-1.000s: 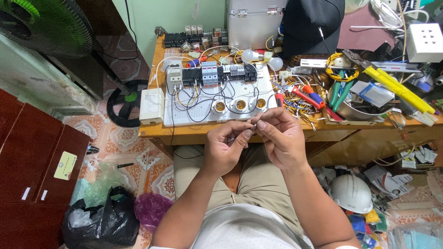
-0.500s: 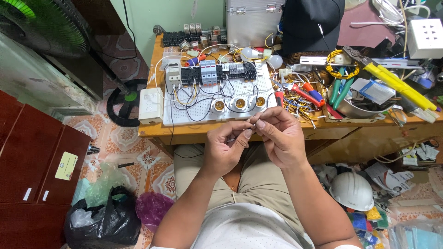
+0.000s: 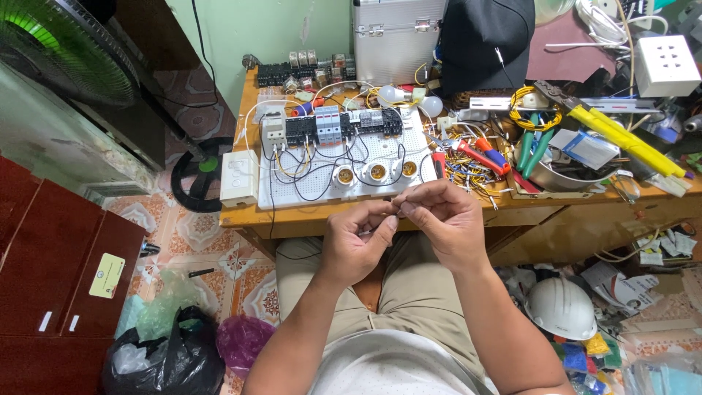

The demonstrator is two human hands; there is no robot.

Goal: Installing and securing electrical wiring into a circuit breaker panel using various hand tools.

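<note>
Pinching something too small to make out, left hand [image 3: 356,245] and right hand [image 3: 441,223] meet fingertip to fingertip above the lap; white wiring board [image 3: 340,164] lies beyond.

Colours here are all over the place: white perforated board [image 3: 365,164] laced with black wires on an orange-brown wooden desk [image 3: 322,213], yellow-handled tool [image 3: 621,135] far right, white hard hat [image 3: 561,307] near right, floral-patterned floor tiles [image 3: 212,249], dark red cabinet [image 3: 51,271] left, black bag [image 3: 164,362], khaki shorts [image 3: 409,292].
</note>
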